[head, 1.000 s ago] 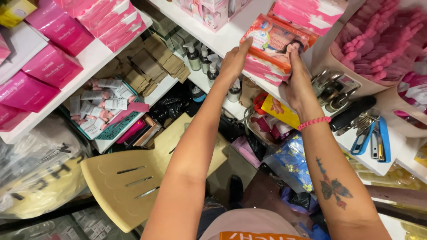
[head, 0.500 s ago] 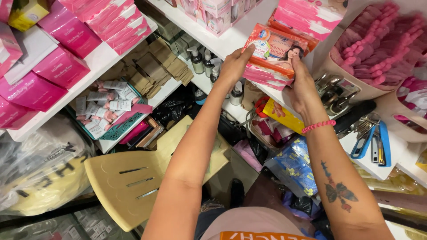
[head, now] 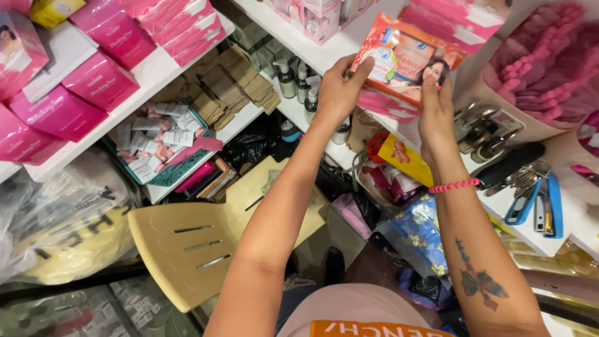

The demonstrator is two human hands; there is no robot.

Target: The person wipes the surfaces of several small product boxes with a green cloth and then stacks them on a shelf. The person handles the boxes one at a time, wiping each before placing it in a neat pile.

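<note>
Orange-and-pink flat packet [head: 404, 59] w/ a printed portrait is held up over the white shelf [head: 349, 43] at far centre, tilted, both hands on it. Left hand [head: 337, 90] clamped on the packet's left edge, thumb on front, fingers curled behind. Right hand [head: 437, 109] pinches the lower right edge, fingertips on the portrait part. Pink bead bracelet [head: 453, 185] on right wrist; butterfly tattoo [head: 477, 281] on that forearm.

Just under the packet: more pink packets [head: 387, 103] lying on the shelf edge. Far right, a cream tub of pink rollers [head: 549, 62]; below it a blue stapler [head: 546, 209] and black clips on a white ledge. Left of the hands: pump bottles [head: 296, 78] in a row, brown cardboard stacks [head: 237, 87], a teal basket [head: 178, 168] w/ small tubes. Far left, magenta boxes [head: 93, 93] on the upper shelf. Near left, a beige plastic chair [head: 193, 243]; clear plastic bags [head: 56, 212] beside it.
</note>
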